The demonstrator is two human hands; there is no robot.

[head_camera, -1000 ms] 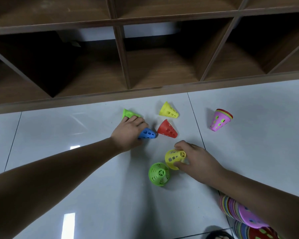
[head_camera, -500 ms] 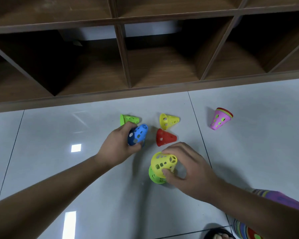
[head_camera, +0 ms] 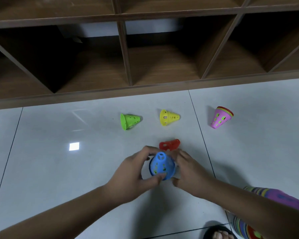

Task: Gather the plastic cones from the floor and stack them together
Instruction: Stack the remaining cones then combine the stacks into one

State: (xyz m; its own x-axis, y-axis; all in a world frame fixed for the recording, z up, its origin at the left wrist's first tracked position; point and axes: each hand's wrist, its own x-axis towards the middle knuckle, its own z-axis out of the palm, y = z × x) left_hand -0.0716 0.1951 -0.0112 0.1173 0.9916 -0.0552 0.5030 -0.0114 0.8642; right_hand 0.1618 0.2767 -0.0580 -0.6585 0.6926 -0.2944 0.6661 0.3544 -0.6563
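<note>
Blue cone (head_camera: 161, 165) clasped between both hands, left hand (head_camera: 134, 176), right hand (head_camera: 190, 175).

Head view, looking down.
One camera faces forward and down, close over the floor (head_camera: 50, 161), shelf (head_camera: 145, 94) along its far edge.

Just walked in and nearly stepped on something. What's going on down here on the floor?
A person is gathering small perforated plastic cones. Both hands, left hand and right hand, hold a blue cone just above the white tiled floor; whatever is under it is hidden. A red cone, a green cone and a yellow cone lie loose on their sides beyond the hands. A pink-topped stack of cones stands to the right, near the wooden shelf unit.
</note>
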